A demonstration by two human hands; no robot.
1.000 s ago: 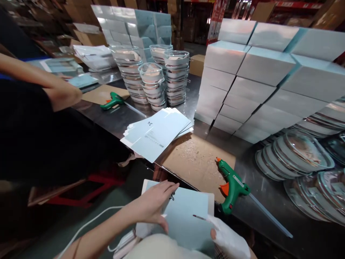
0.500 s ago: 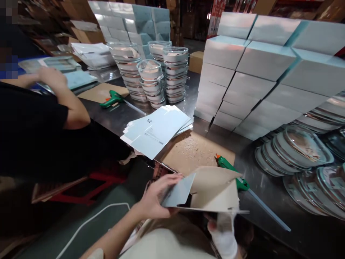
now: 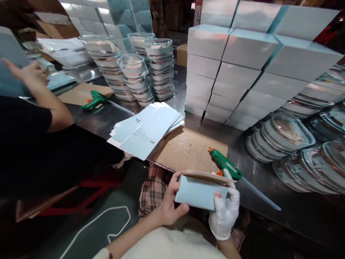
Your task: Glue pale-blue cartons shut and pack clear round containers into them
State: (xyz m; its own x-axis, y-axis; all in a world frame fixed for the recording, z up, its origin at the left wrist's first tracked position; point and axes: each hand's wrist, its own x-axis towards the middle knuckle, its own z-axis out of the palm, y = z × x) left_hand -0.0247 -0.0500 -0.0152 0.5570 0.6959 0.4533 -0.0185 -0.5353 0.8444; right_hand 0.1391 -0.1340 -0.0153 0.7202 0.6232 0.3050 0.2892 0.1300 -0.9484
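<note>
A pale blue cardboard box (image 3: 201,194) is held close to my body, its brown inner flap showing along the top. My left hand (image 3: 172,201) grips the box's left end, thumb in front and fingers behind. On the other end is my right hand (image 3: 225,207), in a white glove with a bare thumb tip pressed on the front panel. Just beyond lies a green glue gun (image 3: 226,163) with an orange tip, on a brown cardboard sheet (image 3: 188,151) strewn with glue bits. To the left, flat printed box blanks (image 3: 145,131) lie fanned in a pile.
Stacks of glass containers (image 3: 160,70) stand at the back, with more glass containers (image 3: 280,138) at the right. White boxes (image 3: 242,72) are piled high behind. A co-worker's hand (image 3: 33,75) is beside a blue panel at left, near a second green glue gun (image 3: 94,100).
The open cardboard has been folded into a box shape with its blue side facing me. My gloved hand has come up onto its right end. The co-worker has raised a blue panel.
</note>
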